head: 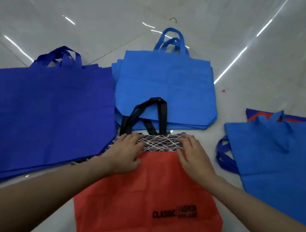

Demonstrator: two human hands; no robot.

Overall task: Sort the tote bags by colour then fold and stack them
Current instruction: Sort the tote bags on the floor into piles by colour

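In the head view, an orange-red tote bag [149, 194] is seen laid flat on the near part of the tiled floor [84, 8], directly before the person. Its black handles [148, 113] point away and lie over the near edge of a light blue stack [166, 86]. A dark blue stack [39, 119] is set to the left, its right edge just beside the orange-red bag. A loose pile of light blue bags [283, 163] lies to the right, with a strip of another orange-red bag [256, 116] showing beneath its far edge.

The left hand [125, 151] is laid flat on the bag's patterned top band [162, 142], fingers straight and slightly spread, nothing gripped. The right hand [193, 157] is placed on the same band with its fingers arched and the tips down; whether fabric is pinched cannot be told.

The step in hand is judged to be the flattening of this bag before it is folded. It would be done well if the band were smoothed outward from the middle and the handles were tucked down onto the body, clear of the light blue stack. The side edges should be matched before any crease is pressed. The thin fabric is likely to slide on the glossy floor, so one hand should be used as an anchor.
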